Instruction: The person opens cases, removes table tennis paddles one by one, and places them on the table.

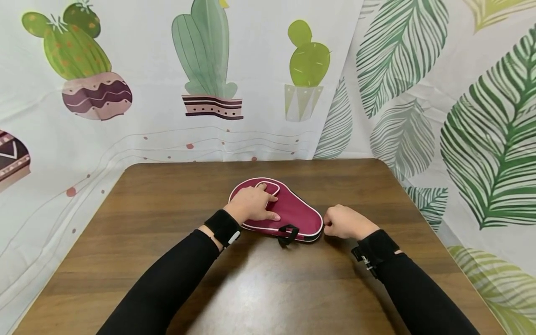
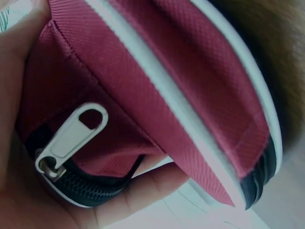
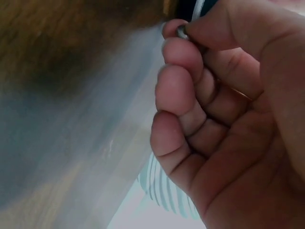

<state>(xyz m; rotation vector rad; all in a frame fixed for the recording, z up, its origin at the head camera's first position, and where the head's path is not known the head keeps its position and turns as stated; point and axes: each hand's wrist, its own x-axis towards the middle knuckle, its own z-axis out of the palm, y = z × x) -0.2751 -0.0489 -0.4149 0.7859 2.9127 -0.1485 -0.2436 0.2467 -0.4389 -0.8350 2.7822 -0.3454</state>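
Note:
A dark red table tennis paddle case (image 1: 299, 211) with white piping lies flat on the table, its wide end to the left. My left hand (image 1: 252, 204) rests over the wide end, thumb and fingers spread about the small raised pocket (image 1: 273, 187). In the left wrist view that pocket's silver zipper pull (image 2: 76, 136) hangs by the palm. At the case's narrow right end, my right hand (image 1: 345, 222) pinches a small metal zipper pull (image 3: 181, 32) between thumb and index finger; the other fingers are curled. Most of this pull is hidden by the fingertips.
A black strap loop (image 1: 288, 234) sticks out from the near side of the case. The brown wooden table (image 1: 176, 186) reaches back to a cloth (image 1: 259, 135) printed with cacti and leaves. Light glares off the table's near middle.

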